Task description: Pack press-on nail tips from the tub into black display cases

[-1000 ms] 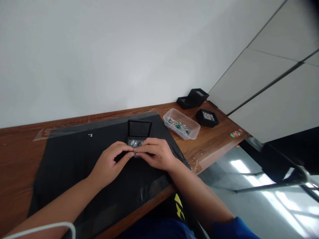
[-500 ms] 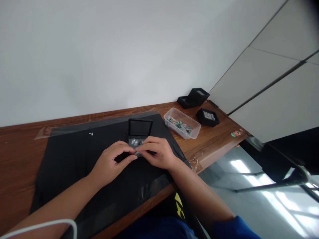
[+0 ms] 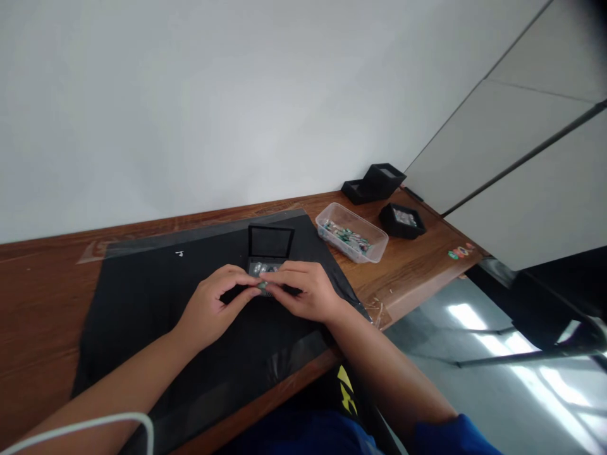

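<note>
A small black case (image 3: pixel 270 256) lies on a black sheet (image 3: pixel 156 297), its framed lid raised at the back. Clear, rounded shapes (image 3: pixel 258 268) show in its near part. My left hand (image 3: pixel 219 302) comes in from the left with thumb and index fingertips pinched over the case's front. From the right, my right hand (image 3: pixel 306 289) meets it, thumb and fingers also pinched. Between the fingertips shows a small greenish piece (image 3: pixel 262 285), too small to name. My fingers hide much of the case's lower part.
A clear plastic tub (image 3: pixel 351 232) of small green and silver pieces stands right of the sheet. Black boxes (image 3: pixel 379 182) sit at the back right, with another box (image 3: pixel 403 221) in front holding clear items. Round stickers (image 3: pixel 459 251) mark the table's right end. A white cable (image 3: pixel 95 420) crosses my left forearm.
The view has shifted slightly, so everything sits a little further right. My fingertips have closed in on each other over the case, and the greenish piece shows more clearly.
</note>
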Demonstrator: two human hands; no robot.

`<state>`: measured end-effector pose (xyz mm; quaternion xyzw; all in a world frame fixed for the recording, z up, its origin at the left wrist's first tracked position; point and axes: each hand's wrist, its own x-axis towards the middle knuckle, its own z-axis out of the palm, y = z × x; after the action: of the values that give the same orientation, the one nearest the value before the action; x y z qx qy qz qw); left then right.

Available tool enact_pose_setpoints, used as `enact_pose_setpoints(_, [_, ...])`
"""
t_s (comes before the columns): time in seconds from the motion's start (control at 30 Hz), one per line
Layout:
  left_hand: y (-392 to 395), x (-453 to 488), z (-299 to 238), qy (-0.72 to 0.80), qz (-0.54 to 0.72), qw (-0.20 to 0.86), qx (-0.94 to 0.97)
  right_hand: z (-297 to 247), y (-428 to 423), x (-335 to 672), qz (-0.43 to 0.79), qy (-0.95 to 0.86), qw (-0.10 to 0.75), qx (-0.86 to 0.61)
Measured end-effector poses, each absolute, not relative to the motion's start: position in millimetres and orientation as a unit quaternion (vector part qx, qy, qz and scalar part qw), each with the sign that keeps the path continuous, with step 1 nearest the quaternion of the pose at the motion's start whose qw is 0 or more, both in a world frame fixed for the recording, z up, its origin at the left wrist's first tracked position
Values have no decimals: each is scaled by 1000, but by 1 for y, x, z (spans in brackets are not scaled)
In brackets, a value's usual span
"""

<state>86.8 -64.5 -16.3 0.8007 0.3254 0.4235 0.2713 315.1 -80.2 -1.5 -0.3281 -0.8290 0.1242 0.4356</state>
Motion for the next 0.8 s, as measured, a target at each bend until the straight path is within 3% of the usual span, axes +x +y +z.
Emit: enact_pose_setpoints(0.8, [-66, 89, -9, 319, 436, 170, 824, -4, -80, 316, 198, -828, 407, -331])
